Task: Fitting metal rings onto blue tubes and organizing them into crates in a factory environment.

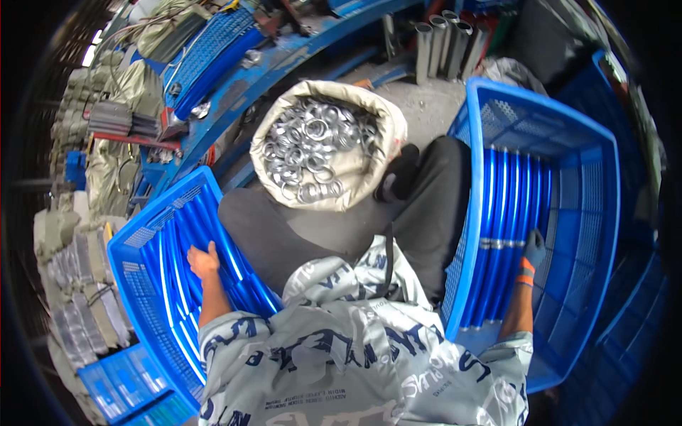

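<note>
Fingers of the left hand (203,260) lie spread and flat on a bundle of shiny blue tubes (186,263), pressing on them rather than gripping. These tubes fill the left blue crate (135,245), a plastic mesh bin just beside the person's left knee. On the other side, the right hand (533,250) wears a grey glove with an orange cuff; its fingers are curled onto one of the blue tubes (506,213) lying lengthwise in the right blue crate (600,170), though whether they close fully round it I cannot tell. Several of these tubes carry silver rings about midway. Farther off, between the knees, an open beige sack (369,124) holds a heap of metal rings (312,145). Beyond it, grey metal pipes (440,42) stand upright.
</note>
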`<state>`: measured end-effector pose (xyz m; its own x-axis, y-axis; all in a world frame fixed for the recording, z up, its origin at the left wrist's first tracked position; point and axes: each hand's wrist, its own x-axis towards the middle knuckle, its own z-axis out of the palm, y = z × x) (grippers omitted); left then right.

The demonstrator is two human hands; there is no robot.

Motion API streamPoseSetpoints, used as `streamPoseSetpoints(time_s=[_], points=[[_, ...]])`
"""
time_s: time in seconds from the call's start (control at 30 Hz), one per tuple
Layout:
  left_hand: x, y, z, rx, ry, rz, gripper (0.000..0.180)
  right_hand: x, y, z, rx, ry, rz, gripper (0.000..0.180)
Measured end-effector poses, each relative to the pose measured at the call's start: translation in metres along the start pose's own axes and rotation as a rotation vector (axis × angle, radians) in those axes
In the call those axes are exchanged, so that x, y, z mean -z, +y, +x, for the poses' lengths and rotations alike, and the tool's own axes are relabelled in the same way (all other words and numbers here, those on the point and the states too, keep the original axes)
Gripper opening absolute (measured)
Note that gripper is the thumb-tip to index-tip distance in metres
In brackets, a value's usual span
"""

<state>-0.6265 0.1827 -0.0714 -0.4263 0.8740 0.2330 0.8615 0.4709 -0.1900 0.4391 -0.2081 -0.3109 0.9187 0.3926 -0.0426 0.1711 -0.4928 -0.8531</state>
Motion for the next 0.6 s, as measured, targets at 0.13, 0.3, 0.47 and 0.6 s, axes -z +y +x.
streamPoseSetpoints(time_s=[0.13,0.3,0.47,0.6], points=[[-0.036,0.013,-0.047,0.089,-0.265,-0.1,0.101,-0.085,-0.264,0.055,0.433,-0.108,0.164,0.036],[-0.046,0.045,-0.087,-0.034,0.002,-0.098,0.063,-0.227,-0.469,-0.031,0.542,-0.819,0.511,0.057],[-0.021,0.085,-0.093,0.16,-0.303,0.025,0.084,-0.422,-0.457,-0.11,0.383,-0.987,-0.193,0.072],[-0.012,0.104,-0.09,0.189,-0.406,-0.001,0.094,-0.529,-0.417,-0.094,0.006,-0.875,0.025,0.067]])
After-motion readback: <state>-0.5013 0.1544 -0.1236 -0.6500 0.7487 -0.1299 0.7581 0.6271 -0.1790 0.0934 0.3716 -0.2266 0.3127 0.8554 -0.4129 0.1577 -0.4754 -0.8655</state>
